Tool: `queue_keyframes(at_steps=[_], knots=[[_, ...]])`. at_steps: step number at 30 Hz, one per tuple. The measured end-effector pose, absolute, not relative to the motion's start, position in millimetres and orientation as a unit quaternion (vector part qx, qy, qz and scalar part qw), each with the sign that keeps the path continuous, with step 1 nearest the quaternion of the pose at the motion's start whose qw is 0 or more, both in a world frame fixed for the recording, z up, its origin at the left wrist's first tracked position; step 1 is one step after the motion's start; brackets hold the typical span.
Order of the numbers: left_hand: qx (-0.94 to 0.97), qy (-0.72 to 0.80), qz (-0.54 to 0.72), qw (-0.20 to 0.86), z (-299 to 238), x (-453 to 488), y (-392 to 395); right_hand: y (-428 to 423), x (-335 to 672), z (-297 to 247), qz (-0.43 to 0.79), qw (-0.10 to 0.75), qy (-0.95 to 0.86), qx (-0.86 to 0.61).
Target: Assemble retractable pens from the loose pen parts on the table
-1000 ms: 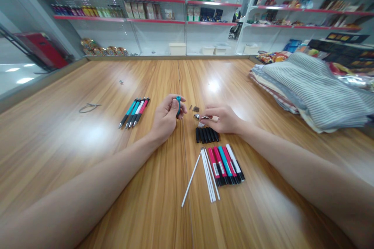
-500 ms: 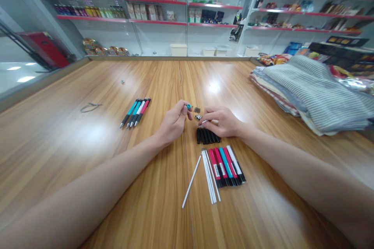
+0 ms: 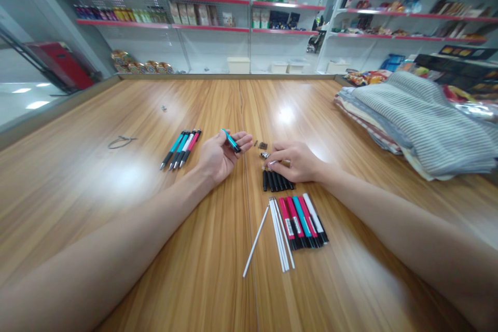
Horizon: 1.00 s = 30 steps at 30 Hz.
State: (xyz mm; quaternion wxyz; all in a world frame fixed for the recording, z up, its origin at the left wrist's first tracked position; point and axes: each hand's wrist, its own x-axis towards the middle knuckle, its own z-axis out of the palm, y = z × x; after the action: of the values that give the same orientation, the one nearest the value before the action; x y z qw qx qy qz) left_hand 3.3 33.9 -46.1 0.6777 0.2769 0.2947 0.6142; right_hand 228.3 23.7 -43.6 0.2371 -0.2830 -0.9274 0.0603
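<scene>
My left hand (image 3: 221,155) lies palm up with its fingers loosely spread, and a teal pen barrel (image 3: 231,141) rests across the fingers. My right hand (image 3: 291,162) is curled on the table beside several small metal parts (image 3: 264,155), pinching something tiny that I cannot make out. Just below it lies a row of short black grips (image 3: 276,180). Nearer to me are coloured pen barrels (image 3: 303,220) and thin white refills (image 3: 278,233). Several assembled pens (image 3: 181,149) lie left of my left hand.
A stack of folded striped cloth (image 3: 420,119) fills the table's right side. A small loop of wire (image 3: 121,141) lies at the left. Shop shelves (image 3: 202,0) with packaged goods stand behind the wooden table (image 3: 116,192).
My left hand has turned palm up and opened, so the teal barrel now lies across its fingers instead of being gripped. My right hand has barely shifted.
</scene>
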Motion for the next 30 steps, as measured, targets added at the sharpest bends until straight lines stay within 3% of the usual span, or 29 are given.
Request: queue_keyframes(at_steps=[8,17,30], knots=[[0.349,0.288,0.594,0.665,-48,2,30,32,237,-47,0.083,0.307,-0.902,-0.293],[0.659,0.335,0.509,0.442,-52,13,6,40,247,-49,0.125,0.256,-0.899,-0.332],[0.678,0.302,0.484,0.464,-53,13,7,38,248,-46,0.163,0.198,-0.899,-0.356]])
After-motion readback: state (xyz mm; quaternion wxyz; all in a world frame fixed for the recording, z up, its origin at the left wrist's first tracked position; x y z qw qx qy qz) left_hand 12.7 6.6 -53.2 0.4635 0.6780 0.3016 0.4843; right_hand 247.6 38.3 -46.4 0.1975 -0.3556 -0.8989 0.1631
